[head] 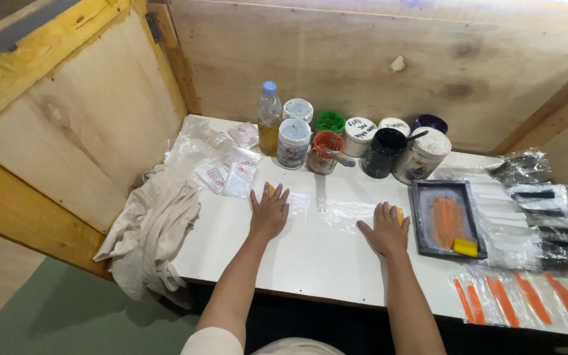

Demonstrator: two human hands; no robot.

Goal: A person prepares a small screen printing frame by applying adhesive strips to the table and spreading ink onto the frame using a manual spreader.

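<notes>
Left hand [269,212] and right hand [384,228], fingers spread, press palm-down on a clear plastic sheet [327,212] lying flat on the white table [310,263]. A small yellow piece [400,215] shows just beside the right fingers. A framed screen [447,219] lies to the right; paint jars [363,141] stand behind; a cloth [152,227] hangs at the left edge.

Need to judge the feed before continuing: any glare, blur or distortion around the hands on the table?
Head view: light is soft and even; a pale sheen lies on the clear plastic sheet between the left hand and right hand; both hands look sharp; wide-angle lens bends the white table edges; top right corner is washed out.
</notes>
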